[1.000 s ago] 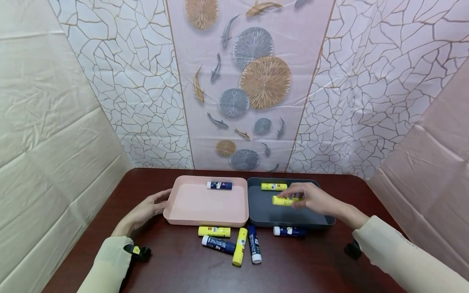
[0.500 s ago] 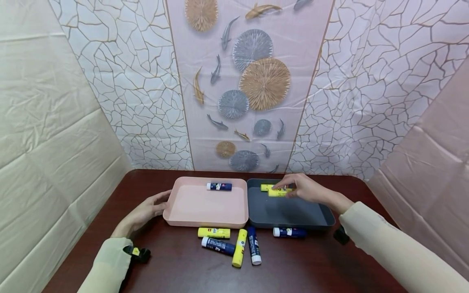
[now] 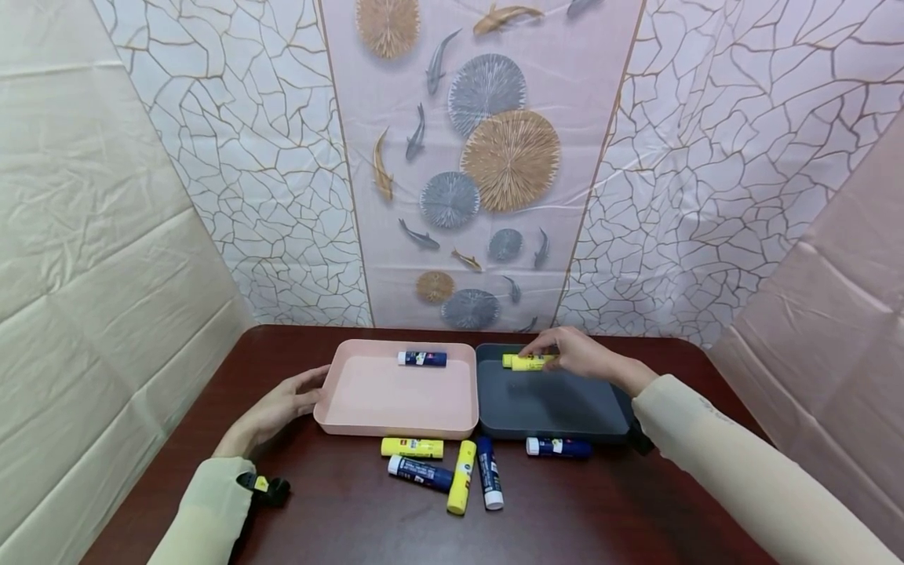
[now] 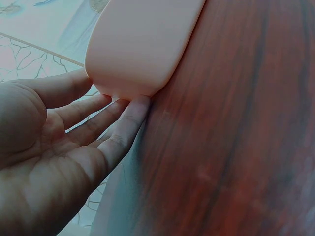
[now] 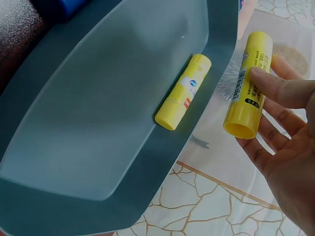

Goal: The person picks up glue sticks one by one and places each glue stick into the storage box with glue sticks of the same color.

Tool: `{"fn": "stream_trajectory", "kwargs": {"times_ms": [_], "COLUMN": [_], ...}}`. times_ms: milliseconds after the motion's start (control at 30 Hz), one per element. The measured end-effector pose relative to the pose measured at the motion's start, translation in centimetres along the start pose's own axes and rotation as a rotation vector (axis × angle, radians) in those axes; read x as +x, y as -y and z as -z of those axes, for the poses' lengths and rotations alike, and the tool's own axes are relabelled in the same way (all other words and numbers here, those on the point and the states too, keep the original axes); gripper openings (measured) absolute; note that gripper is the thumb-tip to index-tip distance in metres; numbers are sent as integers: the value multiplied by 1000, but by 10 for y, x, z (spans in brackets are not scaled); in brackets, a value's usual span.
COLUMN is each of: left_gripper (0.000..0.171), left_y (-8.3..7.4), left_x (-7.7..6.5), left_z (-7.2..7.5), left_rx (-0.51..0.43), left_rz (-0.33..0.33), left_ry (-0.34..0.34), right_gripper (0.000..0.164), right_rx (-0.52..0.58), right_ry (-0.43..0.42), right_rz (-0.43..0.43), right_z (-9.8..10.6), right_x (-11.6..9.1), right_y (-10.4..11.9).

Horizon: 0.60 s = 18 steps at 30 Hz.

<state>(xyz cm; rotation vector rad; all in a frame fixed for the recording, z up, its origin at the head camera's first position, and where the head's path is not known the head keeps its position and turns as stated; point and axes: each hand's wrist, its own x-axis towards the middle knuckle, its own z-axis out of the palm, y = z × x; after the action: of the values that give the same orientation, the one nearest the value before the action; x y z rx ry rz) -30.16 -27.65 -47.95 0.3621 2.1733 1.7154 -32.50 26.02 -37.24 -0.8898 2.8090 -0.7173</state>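
My right hand (image 3: 582, 357) pinches a yellow glue stick (image 5: 249, 86) between thumb and fingers, over the far part of the dark grey tray (image 3: 558, 408). A second yellow glue stick (image 5: 183, 92) lies in that tray; in the head view the held one partly covers it. On the left, my left hand (image 3: 286, 404) touches the outer end of the pink tray (image 3: 395, 404). Its fingers (image 4: 130, 118) reach out fairly straight, tips against the tray wall. One dark blue glue stick (image 3: 422, 359) with a white cap lies inside the pink tray.
In front of the trays, on the dark red wooden table (image 3: 579, 518), lie two yellow glue sticks (image 3: 413, 448) and several blue ones (image 3: 559, 447). The two trays stand side by side. A patterned cloth (image 3: 459, 157) hangs behind the table.
My right hand has carried the yellow glue stick away from me and slightly left, to the glue stick in the grey tray. My left hand stays at the pink tray.
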Motion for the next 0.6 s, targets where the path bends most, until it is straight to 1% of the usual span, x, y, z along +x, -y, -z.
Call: {"fn": "stream_trajectory", "kwargs": {"times_ms": [233, 400, 600], "left_gripper": [66, 66, 66], "left_y": [0, -1, 0], "left_x": [0, 0, 0], "left_z": [1, 2, 2], "left_rx": [-14, -32, -29], "left_rz": [-26, -31, -29], "left_ry": [27, 31, 29], "right_gripper": [39, 39, 39], "right_rx": [-32, -67, -91], "right_ry": [26, 48, 70], "right_rz": [-9, -13, -4], "right_z": [-8, -11, -15], "right_x": [12, 20, 27], "right_y": [-7, -10, -10]}}
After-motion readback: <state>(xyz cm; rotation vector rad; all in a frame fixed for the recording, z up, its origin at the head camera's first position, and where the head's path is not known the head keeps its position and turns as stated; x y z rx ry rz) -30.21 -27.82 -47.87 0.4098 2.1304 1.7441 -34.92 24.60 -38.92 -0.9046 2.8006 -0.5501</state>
